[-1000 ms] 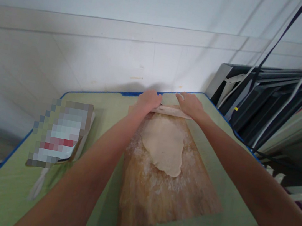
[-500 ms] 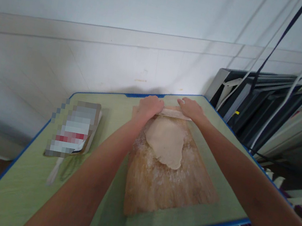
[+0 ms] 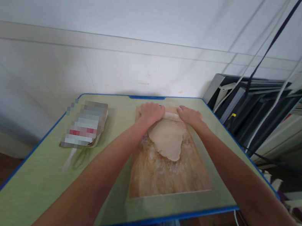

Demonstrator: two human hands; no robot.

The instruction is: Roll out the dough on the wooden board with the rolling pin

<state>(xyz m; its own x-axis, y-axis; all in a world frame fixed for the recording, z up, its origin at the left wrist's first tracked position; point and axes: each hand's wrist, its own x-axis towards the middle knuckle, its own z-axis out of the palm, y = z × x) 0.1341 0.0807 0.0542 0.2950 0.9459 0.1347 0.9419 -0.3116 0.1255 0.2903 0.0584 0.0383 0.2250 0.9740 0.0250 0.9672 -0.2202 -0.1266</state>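
A pale rolling pin (image 3: pixel 171 116) lies across the far end of a flattened sheet of dough (image 3: pixel 166 137). Wrapped over the pin's left end is my left hand (image 3: pixel 152 112), closed. My right hand (image 3: pixel 190 116) grips the right end, its fingers curled over the wood. Under the dough is a floury wooden board (image 3: pixel 168 182), with the dough's ragged near edge reaching toward its middle. My palms and fingers hide both ends of the pin.
Left on the green table (image 3: pixel 37 178) lies a blurred-out flat object (image 3: pixel 84 126) with a pale handle-like piece (image 3: pixel 69 160) sticking out. Dark panels (image 3: pixel 257 108) lean by the wall at right, near hanging cords (image 3: pixel 274 45). The wall (image 3: pixel 118 68) stands behind the table.
The view has shifted slightly, so the table appears a little smaller. The pin now covers the dough's far edge, with both hands still on it.
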